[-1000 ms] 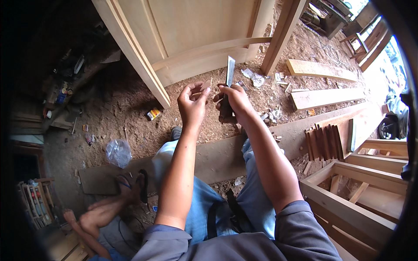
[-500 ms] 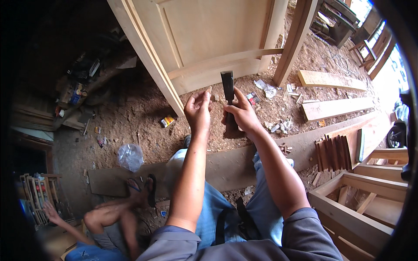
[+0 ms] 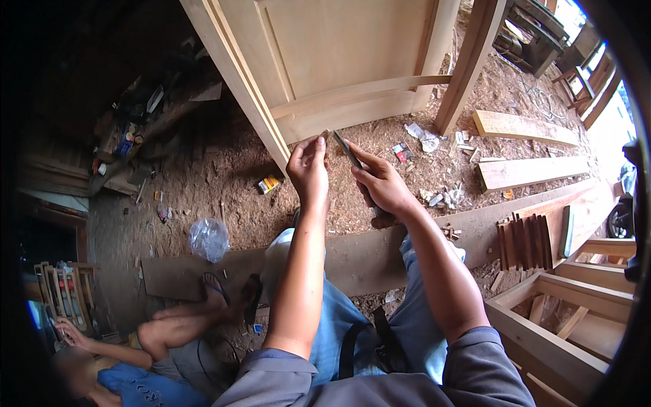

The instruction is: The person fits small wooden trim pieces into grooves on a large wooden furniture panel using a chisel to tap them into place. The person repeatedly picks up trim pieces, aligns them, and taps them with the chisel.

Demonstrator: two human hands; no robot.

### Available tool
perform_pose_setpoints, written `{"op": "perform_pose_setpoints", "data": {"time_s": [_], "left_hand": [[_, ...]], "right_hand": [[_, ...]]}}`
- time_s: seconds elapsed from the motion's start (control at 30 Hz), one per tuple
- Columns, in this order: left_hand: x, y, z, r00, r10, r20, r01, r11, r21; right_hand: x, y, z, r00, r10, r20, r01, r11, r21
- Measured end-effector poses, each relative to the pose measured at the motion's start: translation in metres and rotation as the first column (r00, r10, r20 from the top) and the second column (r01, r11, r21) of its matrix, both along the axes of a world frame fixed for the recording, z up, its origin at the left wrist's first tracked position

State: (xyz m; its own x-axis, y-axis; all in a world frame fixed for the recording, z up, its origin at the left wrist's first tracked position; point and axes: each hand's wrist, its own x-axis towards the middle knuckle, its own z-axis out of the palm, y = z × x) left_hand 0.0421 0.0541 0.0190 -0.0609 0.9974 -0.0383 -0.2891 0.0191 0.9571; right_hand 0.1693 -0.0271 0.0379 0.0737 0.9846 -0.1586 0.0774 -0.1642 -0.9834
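My left hand [image 3: 310, 167] is closed in a pinch on a small pale wood piece [image 3: 328, 133], only partly visible at the fingertips. In my right hand [image 3: 384, 183] is a chisel [image 3: 347, 149], its dark blade tilted toward the upper left. The blade's end lies close beside the wood piece; whether they touch I cannot tell. Fingers cover the chisel's middle, and the brown butt of its handle shows below my palm. Beyond both hands stands a pale panelled wooden frame [image 3: 339, 47] with a curved strip [image 3: 366, 90] across its lower part.
Wood shavings and scraps cover the ground. A long board [image 3: 203, 275] lies across before my legs. At the right are planks [image 3: 532, 171], dark wood strips [image 3: 523, 243] and a wooden frame [image 3: 542, 332]. A plastic bag [image 3: 209, 239] and a seated person [image 3: 146, 383] are at the left.
The chisel has turned from upright and broad-face-on to slanting left, its end now near the wood piece. The seated person at the lower left has leaned farther into view.
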Motion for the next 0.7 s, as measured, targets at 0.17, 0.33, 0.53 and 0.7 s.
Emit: {"op": "perform_pose_setpoints", "data": {"time_s": [0.17, 0.33, 0.53, 0.7], "left_hand": [[-0.001, 0.003, -0.012, 0.999, -0.013, -0.040, 0.015, 0.998, 0.056], [-0.003, 0.016, -0.022, 0.980, 0.015, -0.197, 0.013, 0.990, 0.140], [-0.010, 0.001, -0.019, 0.929, -0.060, -0.365, 0.117, 0.984, 0.135], [-0.014, 0.007, -0.019, 0.978, -0.003, -0.208, 0.048, 0.976, 0.211]], "right_hand": [[0.005, 0.001, -0.012, 0.963, 0.001, 0.271, -0.029, 0.995, 0.098], [-0.001, 0.001, -0.018, 0.879, -0.140, 0.457, 0.038, 0.973, 0.226], [0.017, 0.024, 0.002, 0.645, -0.759, -0.090, 0.752, 0.651, -0.104], [0.044, 0.012, -0.004, 0.909, -0.417, 0.004, 0.417, 0.909, -0.014]]}}
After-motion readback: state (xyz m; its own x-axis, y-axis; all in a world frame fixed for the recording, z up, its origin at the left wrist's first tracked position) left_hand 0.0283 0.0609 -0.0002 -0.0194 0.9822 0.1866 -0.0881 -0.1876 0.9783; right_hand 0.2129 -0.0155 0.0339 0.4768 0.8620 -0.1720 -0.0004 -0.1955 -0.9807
